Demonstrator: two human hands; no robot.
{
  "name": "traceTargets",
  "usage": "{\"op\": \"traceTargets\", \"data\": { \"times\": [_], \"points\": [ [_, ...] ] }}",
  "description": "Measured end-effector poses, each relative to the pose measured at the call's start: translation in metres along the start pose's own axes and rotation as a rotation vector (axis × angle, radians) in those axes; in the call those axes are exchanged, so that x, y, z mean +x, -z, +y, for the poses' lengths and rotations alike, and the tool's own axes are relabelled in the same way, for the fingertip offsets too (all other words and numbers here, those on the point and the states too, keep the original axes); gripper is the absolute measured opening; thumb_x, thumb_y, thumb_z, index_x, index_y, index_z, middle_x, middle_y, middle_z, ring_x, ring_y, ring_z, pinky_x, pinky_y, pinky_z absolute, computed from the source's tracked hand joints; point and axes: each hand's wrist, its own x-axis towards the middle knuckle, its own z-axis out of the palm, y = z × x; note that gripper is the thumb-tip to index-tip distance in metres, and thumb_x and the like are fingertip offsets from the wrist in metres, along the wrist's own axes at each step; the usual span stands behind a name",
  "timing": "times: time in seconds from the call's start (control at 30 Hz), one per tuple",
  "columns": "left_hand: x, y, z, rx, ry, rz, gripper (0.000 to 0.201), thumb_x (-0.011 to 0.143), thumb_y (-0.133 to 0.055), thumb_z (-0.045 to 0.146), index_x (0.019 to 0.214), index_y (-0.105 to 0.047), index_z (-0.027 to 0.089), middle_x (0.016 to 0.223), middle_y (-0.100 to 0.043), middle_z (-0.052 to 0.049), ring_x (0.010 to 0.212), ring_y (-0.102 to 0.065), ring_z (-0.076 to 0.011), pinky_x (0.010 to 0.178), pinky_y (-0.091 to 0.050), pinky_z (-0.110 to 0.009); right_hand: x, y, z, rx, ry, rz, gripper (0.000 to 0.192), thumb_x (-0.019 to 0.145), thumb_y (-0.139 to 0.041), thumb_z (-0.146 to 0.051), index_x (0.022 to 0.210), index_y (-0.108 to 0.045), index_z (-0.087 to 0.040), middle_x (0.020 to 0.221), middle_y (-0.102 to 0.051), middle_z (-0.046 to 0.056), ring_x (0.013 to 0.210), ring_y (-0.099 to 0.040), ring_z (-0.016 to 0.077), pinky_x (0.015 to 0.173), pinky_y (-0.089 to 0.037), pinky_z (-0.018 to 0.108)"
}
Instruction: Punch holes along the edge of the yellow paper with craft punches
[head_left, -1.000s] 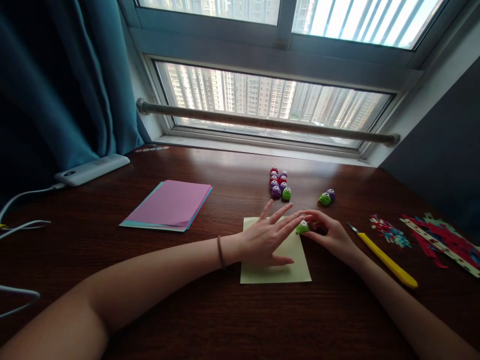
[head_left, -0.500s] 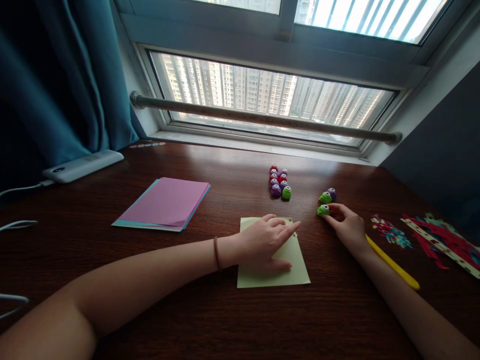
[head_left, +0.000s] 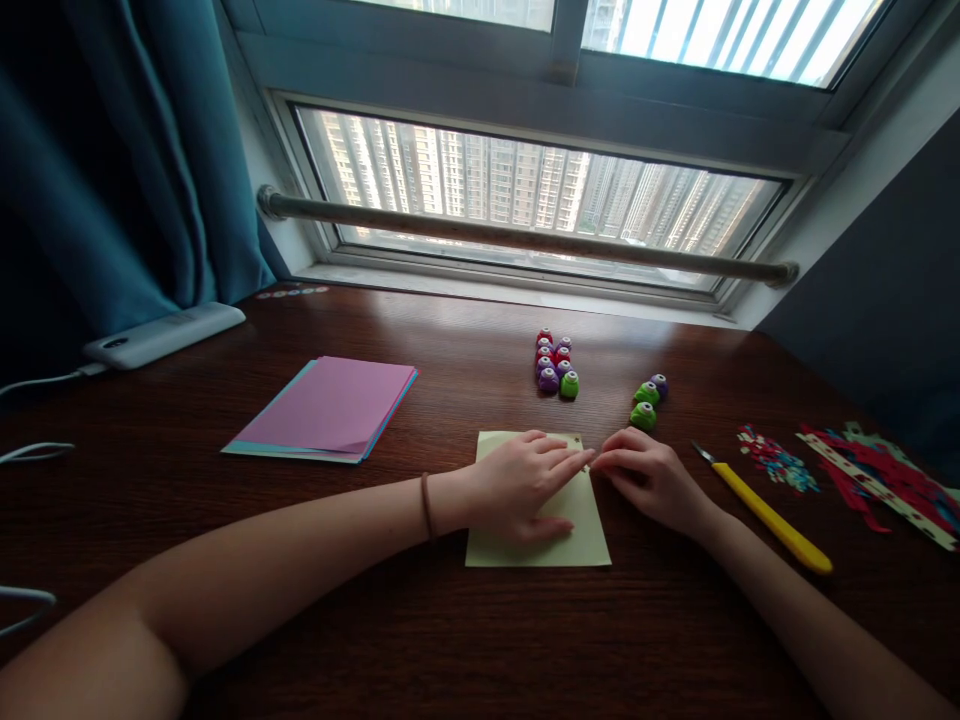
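Note:
My left hand (head_left: pixel 521 487) lies flat on a pale yellow sheet of paper (head_left: pixel 589 535), fingers stretched out, pressing it to the table. Small cut-outs show near the paper's upper right corner. At that right edge my right hand (head_left: pixel 649 478) has its fingertips drawn together, close to my left forefinger; whatever they may pinch is too small to make out. Just beyond the right hand stands a green craft punch (head_left: pixel 643 416). Behind it are another green punch (head_left: pixel 646 393) and a purple punch (head_left: pixel 659 384).
Several red, purple and green punches (head_left: pixel 548 380) stand in two rows farther back. A stack of coloured paper (head_left: pixel 330 405) lies left. On the right are a yellow-handled craft knife (head_left: pixel 772 515), confetti pieces (head_left: pixel 780 460) and punched paper strips (head_left: pixel 877 485). A white device (head_left: pixel 165 335) sits by the curtain.
My right hand has let go of the green punch, which now stands by the other two, and has moved left to the paper's edge. My left hand stays on the paper.

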Motion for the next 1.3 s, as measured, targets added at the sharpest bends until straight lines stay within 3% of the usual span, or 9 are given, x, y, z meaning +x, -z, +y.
{"op": "traceTargets", "data": {
  "times": [0.37,0.57,0.97,1.17,1.3],
  "points": [
    [0.0004,-0.0002,0.0000,0.002,0.007,-0.010,0.074,0.079,-0.041,0.055,0.135,-0.023,0.009,0.124,-0.048,-0.018,0.116,-0.041,-0.0305,0.096,-0.034,-0.044,-0.0028,0.0034,0.0061,-0.076,0.127,-0.046,0.021,0.082,-0.051,-0.011,0.092,-0.064,-0.022,0.088,-0.058,0.004,0.081,-0.049,0.0169,0.073,-0.042,0.032],
    [0.0001,-0.0002,-0.0001,0.012,0.007,-0.015,0.074,0.079,-0.040,0.055,0.135,-0.023,0.009,0.124,-0.048,-0.018,0.116,-0.041,-0.0302,0.096,-0.034,-0.044,-0.0012,0.0040,0.0034,-0.039,0.090,-0.006,0.019,0.081,-0.050,-0.009,0.089,-0.063,-0.021,0.090,-0.058,0.004,0.083,-0.050,0.0163,0.075,-0.043,0.031],
    [0.0015,-0.0004,0.0002,0.028,0.008,0.001,0.070,0.078,-0.042,0.054,0.128,-0.032,0.007,0.120,-0.051,-0.017,0.111,-0.045,-0.0288,0.096,-0.034,-0.041,-0.0008,0.0047,0.0018,-0.090,0.140,-0.079,0.023,0.083,-0.049,-0.012,0.098,-0.062,-0.023,0.095,-0.059,0.004,0.085,-0.050,0.0170,0.077,-0.043,0.033],
    [0.0013,0.0022,0.0003,0.068,-0.031,-0.006,0.054,0.081,-0.039,0.054,0.112,-0.047,0.011,0.124,-0.050,-0.013,0.111,-0.045,-0.0283,0.096,-0.034,-0.041,-0.0013,0.0032,0.0018,-0.039,0.101,-0.016,0.017,0.082,-0.050,-0.011,0.090,-0.062,-0.020,0.093,-0.059,0.004,0.085,-0.050,0.0172,0.077,-0.043,0.033],
    [0.0016,0.0027,0.0007,0.091,-0.037,-0.012,0.052,0.082,-0.038,0.054,0.109,-0.049,0.011,0.125,-0.049,-0.012,0.110,-0.046,-0.0280,0.095,-0.035,-0.041,0.0004,-0.0029,0.0049,0.055,0.023,0.036,0.014,0.084,-0.052,-0.015,0.092,-0.062,-0.022,0.091,-0.059,0.003,0.085,-0.051,0.0163,0.077,-0.043,0.031]
  ]
}}
